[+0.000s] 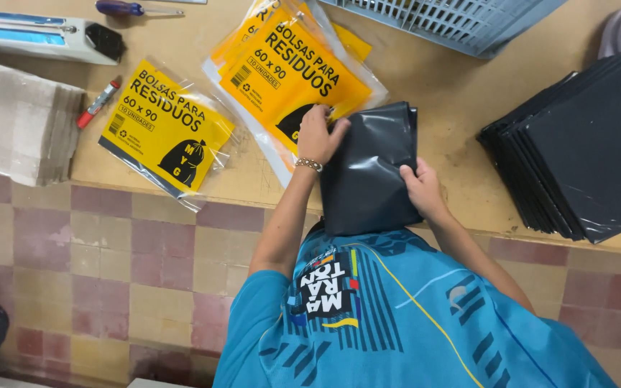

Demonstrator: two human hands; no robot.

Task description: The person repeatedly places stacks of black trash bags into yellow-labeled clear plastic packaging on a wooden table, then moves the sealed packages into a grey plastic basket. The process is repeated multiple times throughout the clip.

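A folded bundle of black plastic bags [368, 169] lies at the near edge of the wooden table [440, 86]. My left hand [320, 134], with a bracelet at the wrist, grips the bundle's upper left corner, where it overlaps a pile of clear packets with yellow labels [289, 68]. My right hand [421, 188] holds the bundle's right edge lower down. The bundle's bottom end is hidden behind my blue shirt.
A single yellow-labelled packet [163, 129] lies to the left, beside a red marker [97, 105] and a stack of pale folded sheets [16, 122]. A stack of black folded bags [583, 144] sits at the right, with a grey slatted crate [454, 21] behind. A heat sealer [37, 37] and a screwdriver [134, 8] lie at the far left.
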